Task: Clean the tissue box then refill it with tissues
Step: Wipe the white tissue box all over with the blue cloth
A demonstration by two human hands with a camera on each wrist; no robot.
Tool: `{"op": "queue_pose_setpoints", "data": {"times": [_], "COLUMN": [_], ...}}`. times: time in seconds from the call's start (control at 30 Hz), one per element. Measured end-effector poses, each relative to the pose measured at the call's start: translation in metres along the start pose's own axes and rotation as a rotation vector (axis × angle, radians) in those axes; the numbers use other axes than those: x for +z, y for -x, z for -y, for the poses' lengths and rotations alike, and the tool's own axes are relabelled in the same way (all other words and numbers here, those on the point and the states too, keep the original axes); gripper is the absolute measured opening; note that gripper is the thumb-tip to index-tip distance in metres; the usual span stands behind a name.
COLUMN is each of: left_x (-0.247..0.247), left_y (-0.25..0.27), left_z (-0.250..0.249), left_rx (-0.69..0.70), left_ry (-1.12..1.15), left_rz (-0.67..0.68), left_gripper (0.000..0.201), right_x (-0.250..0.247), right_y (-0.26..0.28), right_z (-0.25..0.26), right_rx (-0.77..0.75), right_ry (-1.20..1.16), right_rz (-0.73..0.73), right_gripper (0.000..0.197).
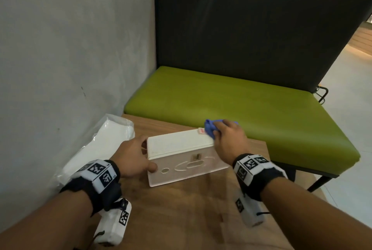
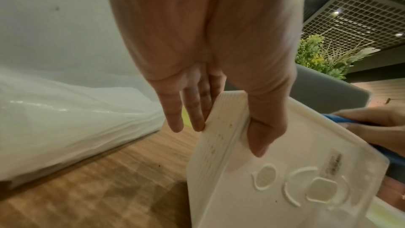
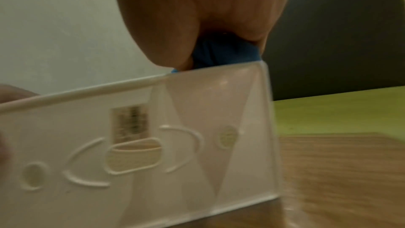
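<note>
A white plastic tissue box stands on its side on the wooden table, its underside with an oval slot facing me. My left hand grips the box's left end, thumb on the near face and fingers behind. My right hand holds a crumpled blue cloth pressed on the box's top right corner. In the right wrist view the blue cloth sits between palm and box edge. A clear plastic pack of white tissues lies left of the box by the wall.
A green bench seat with a dark backrest stands just beyond the table's far edge. A grey wall borders the table on the left. A potted plant shows beyond the backrest.
</note>
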State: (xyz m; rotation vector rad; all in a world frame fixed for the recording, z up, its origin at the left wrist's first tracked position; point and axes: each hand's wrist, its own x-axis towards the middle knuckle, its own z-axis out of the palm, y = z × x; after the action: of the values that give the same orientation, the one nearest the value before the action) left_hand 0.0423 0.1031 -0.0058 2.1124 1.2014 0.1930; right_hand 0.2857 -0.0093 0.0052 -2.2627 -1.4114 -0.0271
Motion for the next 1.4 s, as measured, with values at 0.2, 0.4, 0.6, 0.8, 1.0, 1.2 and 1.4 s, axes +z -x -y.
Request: {"op": "queue_pose_setpoints", "data": {"times": [0.2, 0.4, 0.6, 0.8, 1.0, 1.2, 1.4], "left_x": [0.006, 0.023, 0.003, -0.038, -0.072, -0.075, -0.061], "left_y": [0.003, 0.003, 0.003, 0.011, 0.01, 0.006, 0.007], "left_z": [0.012, 0.033, 0.019, -0.036, -0.084, -0.11, -0.074], "left_rx": [0.039, 0.033, 0.037, 0.126, 0.15, 0.147, 0.079], "left_ry": [-0.01, 0.08, 0.244, 0.344, 0.126, -0.029, 0.346], "left_rz": [0.161, 0.142, 0.082, -0.08, -0.213, -0.271, -0.165], "left_gripper": [0.115, 0.116, 0.089, 0.07, 0.096, 0.088, 0.14], "right_x": [-0.001, -0.001, -0.012, -0.039, -0.077, -0.096, -0.08], "right_y": [-0.003, 0.0, -0.003, -0.019, -0.026, -0.035, -0.032], "right_z": [-0.01, -0.009, 0.014, 0.061, 0.086, 0.106, 0.104], "right_rx": [0.104, 0.114, 0.046, 0.035, 0.028, -0.177, -0.278], "right_ry": [0.008, -0.008, -0.064, -0.297, -0.432, -0.357, -0.191], "right_rz": [0.002, -0.014, 0.034, 0.073, -0.017, -0.055, -0.015], "right_gripper": [0.034, 0.033, 0.033, 0.026, 0.025, 0.019, 0.028]}}
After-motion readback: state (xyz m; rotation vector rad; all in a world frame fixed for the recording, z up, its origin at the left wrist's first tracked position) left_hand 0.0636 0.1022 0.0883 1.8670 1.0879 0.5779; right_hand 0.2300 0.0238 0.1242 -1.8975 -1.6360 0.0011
